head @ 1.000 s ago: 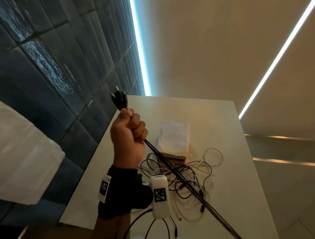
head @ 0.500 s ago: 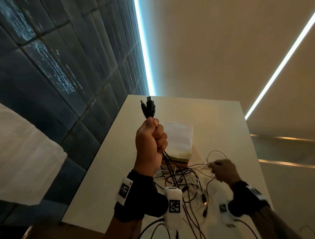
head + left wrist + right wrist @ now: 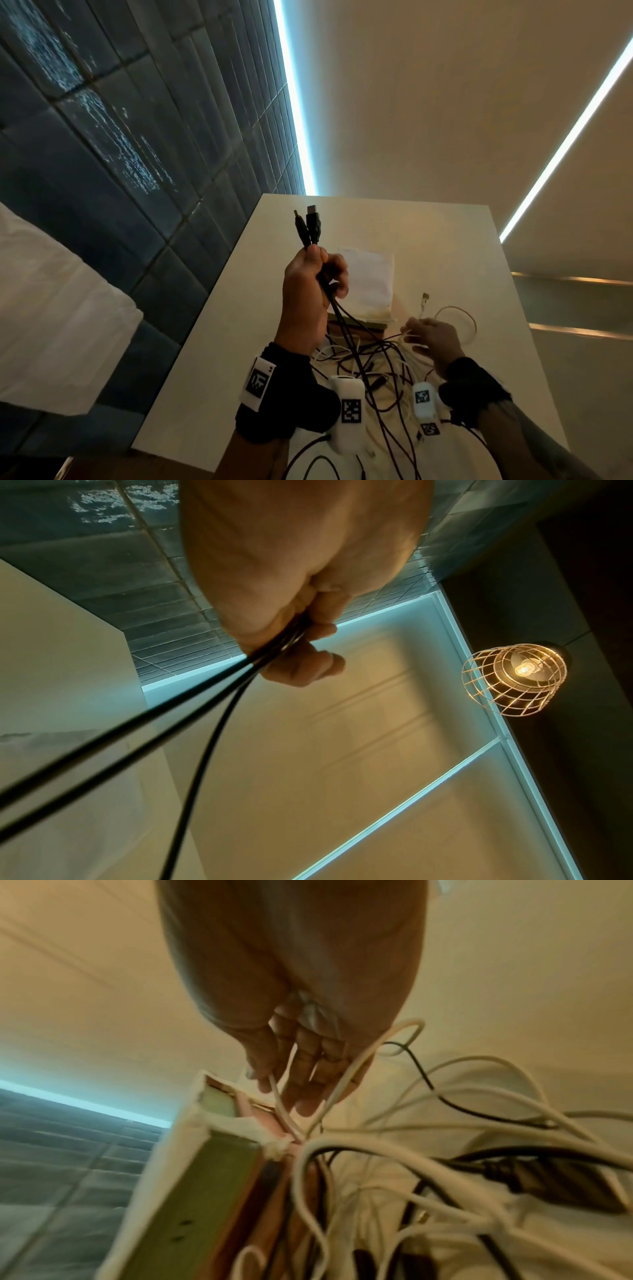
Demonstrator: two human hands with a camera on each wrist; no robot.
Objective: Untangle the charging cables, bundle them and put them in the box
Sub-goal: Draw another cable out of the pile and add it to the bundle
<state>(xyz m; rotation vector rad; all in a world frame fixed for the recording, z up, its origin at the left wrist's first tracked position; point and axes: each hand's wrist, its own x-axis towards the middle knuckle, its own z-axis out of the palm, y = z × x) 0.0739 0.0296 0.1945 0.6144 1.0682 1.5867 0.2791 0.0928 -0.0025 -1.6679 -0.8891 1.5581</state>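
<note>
My left hand (image 3: 322,270) is raised above the table and grips a bundle of black cables (image 3: 342,325). Their two plugs (image 3: 308,224) stick up out of the fist. The left wrist view shows the fingers (image 3: 308,666) curled round the black strands (image 3: 212,723). My right hand (image 3: 416,334) is lower, at the right of the cable pile (image 3: 376,373), and pinches a white cable (image 3: 423,308) whose plug points up. In the right wrist view the thumb and fingers (image 3: 301,1069) hold this white cable (image 3: 279,1099) beside the box (image 3: 205,1164). The box (image 3: 368,284), with a white top, stands behind the pile.
The pale table (image 3: 445,240) ends at a dark tiled wall (image 3: 137,137) on the left. White fabric (image 3: 51,308) hangs at the far left. A caged lamp (image 3: 514,677) hangs overhead. Loose black and white cables trail off the table's near edge (image 3: 394,445).
My left hand has swung right with the black cables, which were taut and now hang slack. My right hand has come into view and lifted a white cable end from the pile.
</note>
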